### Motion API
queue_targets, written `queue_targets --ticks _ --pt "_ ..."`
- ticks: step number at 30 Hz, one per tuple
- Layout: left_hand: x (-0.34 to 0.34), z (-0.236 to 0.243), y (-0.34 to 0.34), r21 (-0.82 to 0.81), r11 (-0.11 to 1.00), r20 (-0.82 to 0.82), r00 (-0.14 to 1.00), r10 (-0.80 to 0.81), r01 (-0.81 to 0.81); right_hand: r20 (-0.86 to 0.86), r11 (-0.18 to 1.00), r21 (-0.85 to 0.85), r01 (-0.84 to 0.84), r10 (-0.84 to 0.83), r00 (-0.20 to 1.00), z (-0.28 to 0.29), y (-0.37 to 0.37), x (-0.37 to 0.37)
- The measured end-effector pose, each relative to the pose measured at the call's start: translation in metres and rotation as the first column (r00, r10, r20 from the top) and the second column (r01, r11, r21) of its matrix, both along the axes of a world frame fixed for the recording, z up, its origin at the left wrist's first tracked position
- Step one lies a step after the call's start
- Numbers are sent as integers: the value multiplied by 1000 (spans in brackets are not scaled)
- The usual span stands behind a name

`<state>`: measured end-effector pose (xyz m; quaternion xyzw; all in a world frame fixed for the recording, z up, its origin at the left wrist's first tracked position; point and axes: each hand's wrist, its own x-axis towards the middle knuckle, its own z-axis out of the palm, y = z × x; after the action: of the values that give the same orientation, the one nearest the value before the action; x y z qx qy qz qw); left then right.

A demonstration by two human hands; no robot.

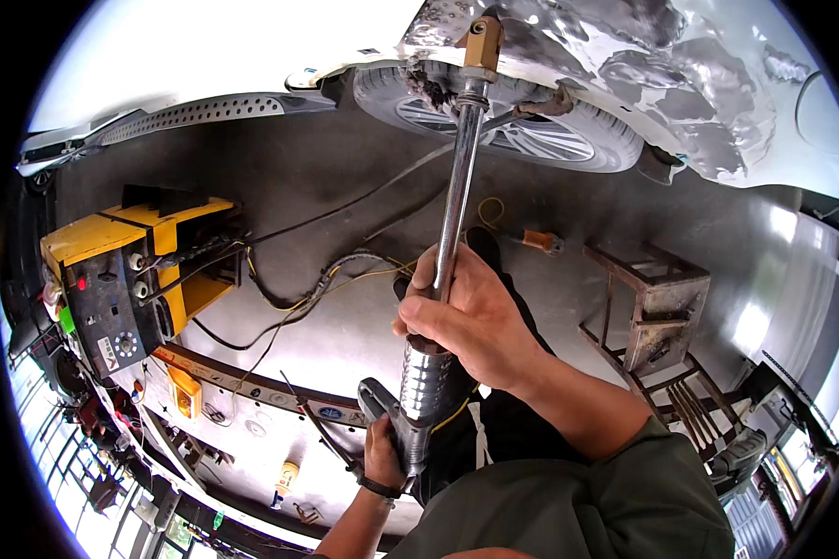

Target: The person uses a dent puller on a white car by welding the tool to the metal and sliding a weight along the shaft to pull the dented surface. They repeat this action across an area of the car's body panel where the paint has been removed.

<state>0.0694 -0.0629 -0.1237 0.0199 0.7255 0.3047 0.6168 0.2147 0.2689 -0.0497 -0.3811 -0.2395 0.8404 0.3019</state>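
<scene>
tool: slide hammer (460, 177) on my feed, long shiny steel rod, brass-coloured block (483, 45) on the far end, ribbed metal cylinder (426, 380), dark pistol-style grip (375, 401) | pose: slanting up-right | spot: tip's at the car panel (676, 79), can't tell if touching | panel: white, patchy bare metal

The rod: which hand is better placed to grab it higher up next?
Probably the right hand: it wraps the rod above the ribbed cylinder, while the left hand is lower down, at the handle.
</scene>
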Motion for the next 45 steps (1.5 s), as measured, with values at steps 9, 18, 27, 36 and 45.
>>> queue_targets --ticks 9,18,27,36,45 --pt "13 -12 1 -9 1000 25 1000 9 -9 12 998 47 -41 41 999 1 6 11" --pt "24 7 21 -60 998 -29 1000 -3 1 -57 999 -8 -52 52 997 -6 7 20" --pt "20 10 14 -179 882 173 869 464 -435 -154 988 -60 -144 133 979 -20 -18 8" --pt "23 -19 -13 -132 899 13 906 423 -418 -53 998 57 17 -14 998 0 73 5" --pt "1 -5 -41 -264 779 199 758 621 -569 -13 975 -206 -86 86 996 -29 -71 3"
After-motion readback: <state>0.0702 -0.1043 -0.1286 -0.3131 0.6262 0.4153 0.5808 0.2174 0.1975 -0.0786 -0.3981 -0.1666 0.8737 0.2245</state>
